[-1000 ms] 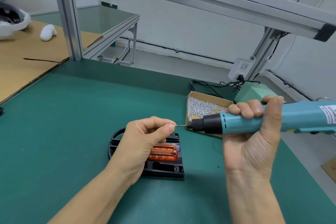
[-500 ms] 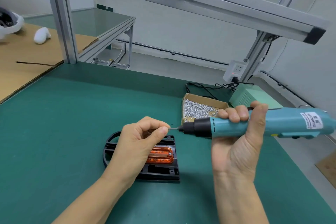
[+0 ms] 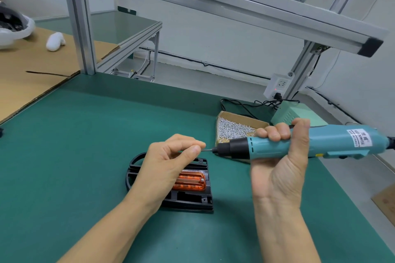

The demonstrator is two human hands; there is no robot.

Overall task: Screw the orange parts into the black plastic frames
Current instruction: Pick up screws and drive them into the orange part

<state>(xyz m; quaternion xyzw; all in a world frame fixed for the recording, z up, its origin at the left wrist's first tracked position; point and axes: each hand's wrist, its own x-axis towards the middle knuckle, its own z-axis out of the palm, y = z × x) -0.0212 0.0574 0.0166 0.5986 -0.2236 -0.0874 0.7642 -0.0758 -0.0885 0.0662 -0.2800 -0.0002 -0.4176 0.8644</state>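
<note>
left hand (image 3: 168, 162): bare, no glove, ring or watch | left forearm: bare up from the wrist to the frame's lower edge, no sleeve in view | right hand (image 3: 280, 175): bare, short trimmed nails | right forearm: bare below the wrist, no sleeve, no band

Left hand (image 3: 168, 164) pinching, right hand (image 3: 277, 168) gripping.

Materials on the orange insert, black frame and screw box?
Translucent orange insert: probably moulded plastic, glossy, coils visible through it. Black frame: matte plastic, judging by thin moulded ribs. Open brown box of small silver screws: cardboard, raw tan edges; screws look like bright metal.
</note>
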